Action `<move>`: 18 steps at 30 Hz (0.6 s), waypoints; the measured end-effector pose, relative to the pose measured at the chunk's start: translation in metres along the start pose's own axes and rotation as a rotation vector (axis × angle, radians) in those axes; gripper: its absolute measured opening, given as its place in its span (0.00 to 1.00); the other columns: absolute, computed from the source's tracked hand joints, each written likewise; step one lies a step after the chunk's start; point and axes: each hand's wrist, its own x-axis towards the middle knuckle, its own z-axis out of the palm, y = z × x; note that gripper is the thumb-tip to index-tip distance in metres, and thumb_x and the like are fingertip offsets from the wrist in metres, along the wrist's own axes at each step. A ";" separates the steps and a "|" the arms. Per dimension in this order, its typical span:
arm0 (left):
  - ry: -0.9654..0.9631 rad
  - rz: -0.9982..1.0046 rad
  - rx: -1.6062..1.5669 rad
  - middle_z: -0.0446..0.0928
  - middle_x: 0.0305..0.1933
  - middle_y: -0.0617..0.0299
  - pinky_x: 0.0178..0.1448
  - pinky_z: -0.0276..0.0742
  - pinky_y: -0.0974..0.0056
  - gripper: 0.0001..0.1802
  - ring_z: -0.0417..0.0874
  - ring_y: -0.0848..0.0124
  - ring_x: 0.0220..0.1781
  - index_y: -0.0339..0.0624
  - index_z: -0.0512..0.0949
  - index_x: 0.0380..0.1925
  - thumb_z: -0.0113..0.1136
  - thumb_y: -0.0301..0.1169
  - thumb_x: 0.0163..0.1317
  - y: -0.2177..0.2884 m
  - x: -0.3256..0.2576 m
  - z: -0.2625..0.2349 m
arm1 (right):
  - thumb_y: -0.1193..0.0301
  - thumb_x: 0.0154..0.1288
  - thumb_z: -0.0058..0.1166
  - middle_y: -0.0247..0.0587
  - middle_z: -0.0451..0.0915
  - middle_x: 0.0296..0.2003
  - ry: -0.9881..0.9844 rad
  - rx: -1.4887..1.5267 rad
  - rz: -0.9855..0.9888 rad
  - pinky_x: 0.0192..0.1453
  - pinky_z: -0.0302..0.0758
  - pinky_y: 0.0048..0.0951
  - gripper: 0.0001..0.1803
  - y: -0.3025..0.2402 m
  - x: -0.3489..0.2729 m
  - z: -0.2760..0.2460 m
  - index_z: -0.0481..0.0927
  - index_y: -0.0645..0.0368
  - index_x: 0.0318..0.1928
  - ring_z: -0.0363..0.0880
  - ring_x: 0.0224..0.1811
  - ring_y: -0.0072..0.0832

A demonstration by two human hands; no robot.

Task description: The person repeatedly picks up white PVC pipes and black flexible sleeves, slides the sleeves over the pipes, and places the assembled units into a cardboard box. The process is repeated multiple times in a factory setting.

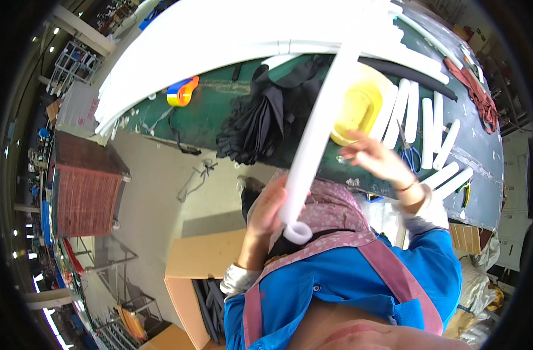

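Note:
My left hand [267, 205] is closed around the lower end of a long white foam tube [320, 131]. The tube slants up and away over the green table [220, 111], and its hollow end [298, 232] is close to my chest. My right hand [376, 156] is blurred, with fingers spread and nothing in it. It hovers over the table's near edge, just below a yellow basin [359, 108]. Blue-handled scissors [410, 153] lie right of that hand.
Several short white tube pieces [425, 123] lie in a row on the table's right part. A black fabric pile [272, 119], an orange and blue tape dispenser [182, 91] and a red cloth [479, 93] are there too. Long white tubes [220, 41] are stacked at the back. An open cardboard box [199, 262] and a brown crate [83, 189] stand on the floor.

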 end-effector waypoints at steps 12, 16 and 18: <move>-0.453 -0.270 0.110 0.76 0.42 0.57 0.49 0.73 0.65 0.36 0.79 0.69 0.43 0.35 0.68 0.54 0.73 0.28 0.42 0.017 -0.047 -0.027 | 0.62 0.59 0.52 0.37 0.75 0.29 0.594 0.539 0.081 0.35 0.74 0.25 0.24 0.019 -0.004 -0.061 0.70 0.64 0.53 0.75 0.29 0.22; 0.015 0.011 0.188 0.77 0.34 0.63 0.42 0.74 0.69 0.26 0.79 0.73 0.37 0.39 0.71 0.48 0.68 0.19 0.46 0.035 -0.048 -0.048 | 0.57 0.56 0.59 0.50 0.79 0.39 0.713 -0.652 0.411 0.44 0.75 0.35 0.36 0.081 -0.062 -0.113 0.65 0.67 0.59 0.79 0.38 0.41; 0.377 0.241 0.367 0.77 0.34 0.60 0.40 0.75 0.66 0.29 0.79 0.70 0.34 0.39 0.69 0.52 0.67 0.22 0.47 0.049 -0.046 -0.063 | 0.55 0.55 0.62 0.58 0.76 0.45 0.808 -1.361 0.340 0.49 0.74 0.40 0.41 0.083 -0.071 -0.101 0.62 0.68 0.62 0.77 0.45 0.51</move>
